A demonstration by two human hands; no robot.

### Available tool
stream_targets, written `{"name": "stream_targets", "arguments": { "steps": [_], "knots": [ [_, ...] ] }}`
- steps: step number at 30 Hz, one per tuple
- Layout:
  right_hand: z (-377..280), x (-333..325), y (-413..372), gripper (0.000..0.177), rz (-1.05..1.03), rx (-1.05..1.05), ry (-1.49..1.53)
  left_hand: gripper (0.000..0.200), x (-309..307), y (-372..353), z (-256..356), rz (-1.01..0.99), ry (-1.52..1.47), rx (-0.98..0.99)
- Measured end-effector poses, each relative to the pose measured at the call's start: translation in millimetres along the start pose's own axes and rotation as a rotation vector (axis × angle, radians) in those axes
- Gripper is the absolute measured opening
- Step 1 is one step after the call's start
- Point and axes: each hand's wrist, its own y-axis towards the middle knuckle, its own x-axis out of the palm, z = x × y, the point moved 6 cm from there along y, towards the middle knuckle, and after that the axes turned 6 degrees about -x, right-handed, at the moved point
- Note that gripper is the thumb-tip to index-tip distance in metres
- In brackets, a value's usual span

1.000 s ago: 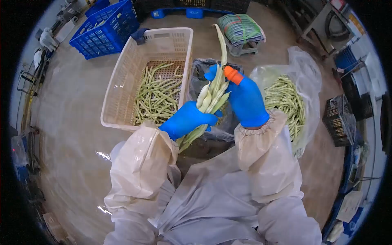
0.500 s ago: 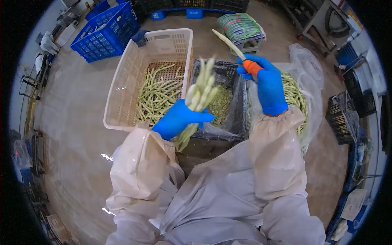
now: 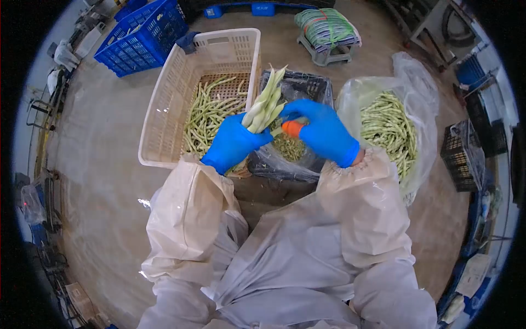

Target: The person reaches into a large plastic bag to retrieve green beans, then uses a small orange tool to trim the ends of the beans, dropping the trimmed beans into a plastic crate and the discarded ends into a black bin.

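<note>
Here, my left hand [image 3: 235, 141] is closed around a bunch of beans [image 3: 267, 104], their pale, flat, lumpy pods standing out above my grip and leaning to the right. My right hand [image 3: 323, 134] is half curled just beside the bunch, its fingertips bent inwards; I cannot tell whether it pinches anything. In front of me, the cream crate [image 3: 155, 126] has a loose layer of long green beans [image 3: 200, 131] over its slotted bottom. Next to it, partly under my hands, a black bin [image 3: 313, 85] lined with crinkled clear plastic holds chopped-looking green scraps [image 3: 289, 147]. To the right, a cloudy plastic bag [image 3: 346, 101] lies open around a heap of slim beans [image 3: 386, 126]. Farther off, a blue crate [image 3: 134, 49] with slotted walls has a few pale pieces in it, and a striped, soft-looking bundle [image 3: 327, 28] sits on a low stool [image 3: 329, 56]. My gloves are blue and textured, with a smooth orange cover [image 3: 292, 129] on one right digit; my cream sleeves [image 3: 183, 214] look slick and creased. Any lettering on the blue crate is too small to read.
</note>
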Motion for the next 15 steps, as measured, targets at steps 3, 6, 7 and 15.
{"name": "stream_targets", "arguments": {
  "steps": [3,6,7,15],
  "knots": [
    [3,-36,5,0.019,0.207,-0.013,-0.032,0.029,-10,-1,1,0.085,-0.050,0.048],
    [2,-59,2,0.020,0.306,-0.019,-0.066,0.029,-18,-3,7,0.163,-0.052,0.105],
    [3,-57,1,0.021,0.298,-0.059,-0.103,0.032,-19,-3,8,0.170,-0.023,0.114],
    [16,-18,-4,0.018,0.143,-0.107,-0.411,0.034,-15,-5,10,0.276,0.144,0.183]
  ]
}}
